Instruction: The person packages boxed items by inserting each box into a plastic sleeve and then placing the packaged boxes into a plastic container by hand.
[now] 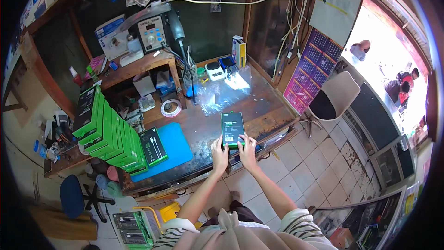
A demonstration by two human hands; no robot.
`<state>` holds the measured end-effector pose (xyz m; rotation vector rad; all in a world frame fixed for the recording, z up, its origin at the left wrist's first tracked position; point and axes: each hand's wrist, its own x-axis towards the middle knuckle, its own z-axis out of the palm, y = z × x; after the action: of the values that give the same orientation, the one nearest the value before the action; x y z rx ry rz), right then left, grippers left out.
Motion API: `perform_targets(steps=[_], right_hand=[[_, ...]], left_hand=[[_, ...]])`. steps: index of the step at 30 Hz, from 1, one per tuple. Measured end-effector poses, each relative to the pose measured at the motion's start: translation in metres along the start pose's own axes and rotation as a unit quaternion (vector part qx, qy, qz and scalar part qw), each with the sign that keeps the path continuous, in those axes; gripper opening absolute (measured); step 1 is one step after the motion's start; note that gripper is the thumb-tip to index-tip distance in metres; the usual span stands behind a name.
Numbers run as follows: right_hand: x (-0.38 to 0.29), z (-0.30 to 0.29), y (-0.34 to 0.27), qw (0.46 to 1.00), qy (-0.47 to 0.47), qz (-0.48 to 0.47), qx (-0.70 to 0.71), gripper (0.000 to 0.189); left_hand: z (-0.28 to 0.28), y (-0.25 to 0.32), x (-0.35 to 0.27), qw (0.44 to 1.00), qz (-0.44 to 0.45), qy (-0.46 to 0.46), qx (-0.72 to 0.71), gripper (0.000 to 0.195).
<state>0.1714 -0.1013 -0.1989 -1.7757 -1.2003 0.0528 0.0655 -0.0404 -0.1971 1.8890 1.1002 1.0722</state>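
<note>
A black and green cable box (233, 126) rests at the front edge of the wooden workbench (204, 125), its printed face up. My left hand (220, 152) grips its lower left corner, and my right hand (247, 149) holds the lower right corner. To the left, a similar box (153, 147) with a cable pictured on it lies partly on a blue mat (180, 146). Beside that box rises a tall stack of green and black boxes (114, 139).
A hot-air station (151, 34) stands on a wooden shelf (138, 67) at the back. Clear plastic bags (218, 97) and a tape roll (171, 107) lie on the bench. More packed boxes (130, 229) sit below. A chair (340, 93) stands right; people (399, 88) are outside.
</note>
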Motion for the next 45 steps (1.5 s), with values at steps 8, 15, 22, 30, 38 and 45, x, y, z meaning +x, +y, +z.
perform_targets(steps=[8, 15, 22, 30, 38, 45], right_hand=[[0.094, -0.024, 0.026, 0.999, 0.040, -0.025, 0.022, 0.020], [0.216, 0.049, 0.092, 0.990, -0.006, -0.111, 0.088, 0.024], [0.236, 0.080, 0.098, 0.987, -0.083, -0.132, -0.042, 0.022], [0.267, 0.055, 0.095, 0.985, -0.099, -0.141, 0.000, 0.008], [0.281, -0.013, 0.050, 0.986, -0.060, -0.108, 0.108, 0.012], [0.229, -0.057, 0.016, 0.972, -0.105, -0.012, 0.211, 0.022]], left_hand=[[-0.006, 0.014, 0.052, 0.995, 0.040, 0.077, 0.046, 0.045], [0.071, 0.008, 0.165, 0.993, 0.063, 0.045, 0.088, 0.048], [0.101, -0.033, 0.190, 0.977, 0.026, 0.022, 0.208, 0.055], [0.095, 0.001, 0.199, 0.949, 0.028, 0.026, 0.313, 0.056], [0.048, 0.059, 0.198, 0.980, 0.059, 0.112, 0.152, 0.016], [0.014, 0.107, 0.171, 0.970, 0.021, 0.147, -0.195, 0.011]])
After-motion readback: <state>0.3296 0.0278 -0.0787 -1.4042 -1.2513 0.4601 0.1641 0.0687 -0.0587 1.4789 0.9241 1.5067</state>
